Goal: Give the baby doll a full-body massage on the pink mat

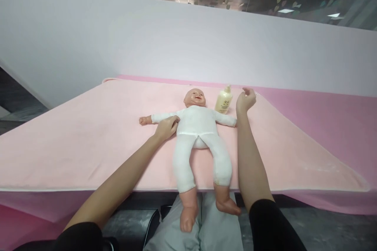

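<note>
A baby doll with a white cloth body lies on its back on a pale pink blanket, head away from me. Its arms are spread, and its bare feet hang past the table's front edge. My left hand is curled against the doll's side, below its arm, thumb by the torso; its fingertips are partly hidden. Beyond the doll's other arm, my right hand is held with bent, slightly parted fingers and nothing visible in them. Close to it on the left, apart from it, stands a pale yellow pump bottle.
Under the blanket, a darker pink cover shows at the right and back. A white partition rises behind the table. My legs in grey trousers are below the front edge, under the doll's feet.
</note>
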A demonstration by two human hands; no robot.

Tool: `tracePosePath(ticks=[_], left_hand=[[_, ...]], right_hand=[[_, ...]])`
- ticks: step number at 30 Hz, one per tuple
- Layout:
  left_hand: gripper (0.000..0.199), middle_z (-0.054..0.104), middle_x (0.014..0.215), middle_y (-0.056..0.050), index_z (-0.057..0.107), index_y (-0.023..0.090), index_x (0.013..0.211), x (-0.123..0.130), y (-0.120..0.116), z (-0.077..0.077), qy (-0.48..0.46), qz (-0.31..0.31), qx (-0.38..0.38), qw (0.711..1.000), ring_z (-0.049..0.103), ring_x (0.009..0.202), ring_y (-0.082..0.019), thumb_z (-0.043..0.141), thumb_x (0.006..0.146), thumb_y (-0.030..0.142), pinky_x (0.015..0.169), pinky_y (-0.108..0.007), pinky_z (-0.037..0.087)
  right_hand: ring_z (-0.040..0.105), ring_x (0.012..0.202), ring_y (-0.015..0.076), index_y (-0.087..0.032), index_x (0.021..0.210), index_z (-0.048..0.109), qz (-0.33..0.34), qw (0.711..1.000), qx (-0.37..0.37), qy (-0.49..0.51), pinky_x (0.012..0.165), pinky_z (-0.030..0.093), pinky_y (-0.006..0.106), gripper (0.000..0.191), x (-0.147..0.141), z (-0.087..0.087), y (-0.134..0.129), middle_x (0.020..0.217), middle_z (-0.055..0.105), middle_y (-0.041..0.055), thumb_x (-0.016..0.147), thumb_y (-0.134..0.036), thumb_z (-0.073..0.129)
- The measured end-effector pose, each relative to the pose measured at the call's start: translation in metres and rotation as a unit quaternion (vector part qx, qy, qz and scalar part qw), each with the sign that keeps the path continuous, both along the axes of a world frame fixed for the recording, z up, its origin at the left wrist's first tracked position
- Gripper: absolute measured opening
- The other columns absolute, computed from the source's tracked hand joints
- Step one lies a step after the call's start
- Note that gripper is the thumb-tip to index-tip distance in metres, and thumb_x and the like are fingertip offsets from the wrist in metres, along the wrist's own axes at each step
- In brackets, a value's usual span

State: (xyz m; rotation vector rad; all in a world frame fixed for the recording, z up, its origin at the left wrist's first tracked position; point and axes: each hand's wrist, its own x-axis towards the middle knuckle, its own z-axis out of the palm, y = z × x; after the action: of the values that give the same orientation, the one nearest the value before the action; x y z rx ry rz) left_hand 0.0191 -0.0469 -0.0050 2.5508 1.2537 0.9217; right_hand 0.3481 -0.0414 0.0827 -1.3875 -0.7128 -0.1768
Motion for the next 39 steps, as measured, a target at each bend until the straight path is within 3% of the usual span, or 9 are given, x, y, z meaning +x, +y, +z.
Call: tracePosePath(ticks=[4, 9, 13, 20, 24, 30, 39], left_hand=[[0.024, 0.07, 0.093, -0.006, 0.058, 0.02, 0.094, 0.001, -0.002, 0.001, 0.007, 0.026, -0.009, 1.0, 0.064, 0.083, -0.023, 0.038, 0.083, 0.022, 0.073, -0.033, 0.046], [0.024, 0.07, 0.09, -0.005, 0.059, 0.02, 0.092, 0.0, -0.004, 0.001, 0.006, 0.036, -0.02, 0.999, 0.064, 0.079, -0.021, 0.037, 0.083, 0.02, 0.07, -0.032, 0.045], [0.023, 0.071, 0.088, -0.004, 0.06, 0.02, 0.091, 0.001, -0.006, 0.002, 0.004, 0.054, -0.027, 0.998, 0.064, 0.076, -0.02, 0.038, 0.082, 0.02, 0.067, -0.03, 0.043], [0.023, 0.071, 0.084, -0.001, 0.061, 0.021, 0.091, 0.004, -0.009, 0.003, -0.002, 0.104, -0.036, 0.994, 0.063, 0.071, -0.019, 0.04, 0.082, 0.021, 0.061, -0.029, 0.039], [0.023, 0.071, 0.084, -0.001, 0.061, 0.021, 0.09, 0.003, -0.007, 0.003, -0.006, 0.093, -0.036, 0.995, 0.063, 0.071, -0.018, 0.04, 0.082, 0.022, 0.062, -0.028, 0.04], [0.024, 0.07, 0.082, 0.0, 0.061, 0.021, 0.091, 0.001, -0.006, 0.002, -0.008, 0.092, -0.033, 0.995, 0.063, 0.07, -0.018, 0.039, 0.082, 0.022, 0.062, -0.028, 0.041], [0.025, 0.071, 0.086, -0.002, 0.061, 0.02, 0.092, 0.003, -0.008, 0.001, -0.021, 0.079, -0.04, 0.996, 0.064, 0.075, -0.018, 0.039, 0.081, 0.02, 0.066, -0.029, 0.044]], right_hand=[[0.061, 0.09, 0.0131, -0.017, 0.081, 0.061, 0.048, 0.997, 0.055, 0.022, 0.092, 0.045, 0.03, 0.03, -0.001, 0.029, 0.021, 0.089, 0.065, 0.0016, 0.068, -0.004, 0.038], [0.061, 0.082, 0.011, -0.018, 0.076, 0.061, 0.101, 0.988, 0.096, 0.064, 0.088, 0.047, 0.029, 0.025, 0.011, 0.041, 0.047, 0.081, 0.063, -0.0021, 0.068, -0.006, 0.04], [0.061, 0.07, 0.0093, -0.018, 0.075, 0.061, 0.162, 0.976, 0.081, 0.122, 0.077, 0.05, 0.026, 0.022, 0.019, 0.032, 0.063, 0.071, 0.061, -0.0035, 0.069, -0.007, 0.043], [0.062, 0.063, 0.0082, -0.016, 0.076, 0.064, 0.253, 0.939, -0.033, 0.23, 0.058, 0.044, 0.018, 0.01, 0.027, 0.007, 0.06, 0.069, 0.065, -0.0019, 0.074, -0.019, 0.055], [0.063, 0.07, 0.0091, -0.017, 0.081, 0.067, 0.309, 0.926, -0.029, 0.213, 0.062, 0.046, 0.019, 0.017, 0.032, 0.0, 0.063, 0.076, 0.067, -0.0002, 0.076, -0.032, 0.06], [0.064, 0.089, 0.0155, -0.017, 0.096, 0.068, 0.408, 0.903, 0.001, 0.136, 0.08, 0.05, 0.027, 0.051, 0.032, -0.009, 0.066, 0.09, 0.069, 0.0048, 0.074, -0.062, 0.062], [0.066, 0.083, 0.0179, -0.017, 0.088, 0.067, 0.41, 0.897, 0.008, 0.164, 0.076, 0.052, 0.029, 0.057, 0.032, -0.014, 0.069, 0.083, 0.07, 0.0055, 0.071, -0.071, 0.059]])
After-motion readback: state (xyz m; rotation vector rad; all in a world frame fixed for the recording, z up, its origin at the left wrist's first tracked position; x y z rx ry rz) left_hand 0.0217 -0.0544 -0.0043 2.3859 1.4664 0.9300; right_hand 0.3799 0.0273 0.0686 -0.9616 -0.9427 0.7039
